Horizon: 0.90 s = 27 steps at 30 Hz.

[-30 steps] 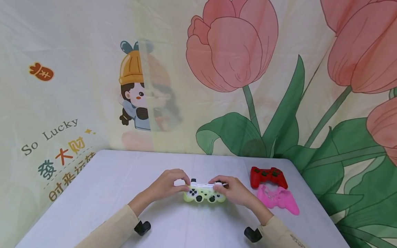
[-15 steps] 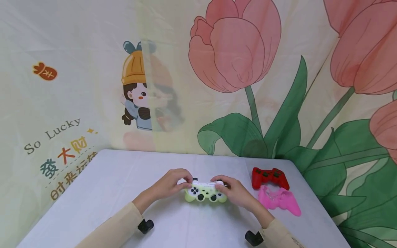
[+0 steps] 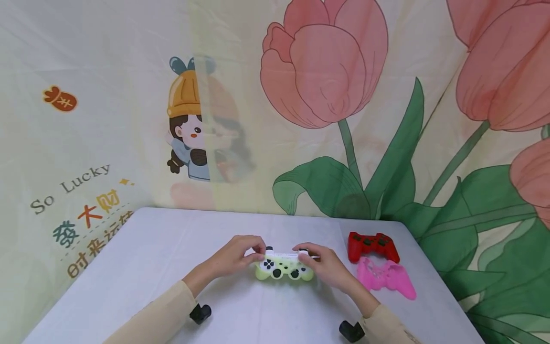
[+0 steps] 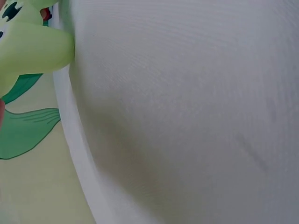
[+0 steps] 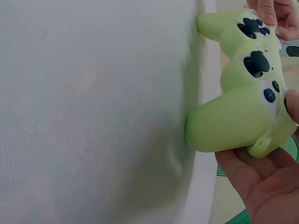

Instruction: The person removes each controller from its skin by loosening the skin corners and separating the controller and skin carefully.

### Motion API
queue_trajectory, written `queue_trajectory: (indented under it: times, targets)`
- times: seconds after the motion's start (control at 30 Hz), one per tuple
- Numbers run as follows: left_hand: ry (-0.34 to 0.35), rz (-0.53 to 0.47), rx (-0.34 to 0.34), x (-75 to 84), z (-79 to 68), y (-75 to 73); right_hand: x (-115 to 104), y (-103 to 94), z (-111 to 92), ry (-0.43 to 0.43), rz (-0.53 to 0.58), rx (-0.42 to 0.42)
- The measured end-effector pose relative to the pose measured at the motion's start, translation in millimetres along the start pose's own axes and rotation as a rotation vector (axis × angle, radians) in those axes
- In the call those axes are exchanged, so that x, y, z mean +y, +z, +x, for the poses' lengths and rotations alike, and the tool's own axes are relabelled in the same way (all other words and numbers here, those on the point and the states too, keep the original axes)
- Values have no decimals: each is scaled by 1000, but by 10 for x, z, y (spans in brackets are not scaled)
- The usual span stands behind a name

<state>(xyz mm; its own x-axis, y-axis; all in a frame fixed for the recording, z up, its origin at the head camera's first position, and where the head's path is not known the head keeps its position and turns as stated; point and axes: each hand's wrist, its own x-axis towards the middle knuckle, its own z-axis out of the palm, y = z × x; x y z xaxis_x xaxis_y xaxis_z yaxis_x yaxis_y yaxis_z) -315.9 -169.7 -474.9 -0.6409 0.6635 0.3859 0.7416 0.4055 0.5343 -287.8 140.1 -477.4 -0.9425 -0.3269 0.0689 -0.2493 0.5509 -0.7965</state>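
Note:
A white game controller [image 3: 284,265] in a pale green silicone sleeve is held between both hands over the middle of the table, its sticks and buttons facing the head camera. My left hand [image 3: 237,256] pinches its upper left corner between thumb and fingers. At the opposite end, my right hand [image 3: 324,265] grips the upper right corner, thumb on the front. The right wrist view shows the sleeve [image 5: 229,121] covering the handles, with a small loop at its corner. Close by in the left wrist view is one green handle [image 4: 42,49]; most of the left hand is outside that view.
To the right on the white table [image 3: 163,267] lies a red game controller [image 3: 373,246], with an empty pink silicone sleeve [image 3: 384,276] just in front of it. A printed cloth [image 3: 240,95] with tulips hangs behind the table's back edge.
The whole head view shifts slightly to the side. Both hands keep their hold on the controller, with hardly any visible movement.

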Motion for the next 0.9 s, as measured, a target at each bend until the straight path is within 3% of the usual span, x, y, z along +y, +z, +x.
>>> queue_trajectory:
  times: [0.23,0.43,0.67,0.9]
  targets:
    - [56,49,-49,-21,-72,-25,-35,50,35,27,-35,41]
    - [46,46,-88,-45,-160,6,-34,30,36,45,-28,39]
    - [3,1,-64,-29,-208,29,-49,37,39,85,-16,39]
    - [-69,-38,12,-28,-259,104,-53,74,8,124,1,43]
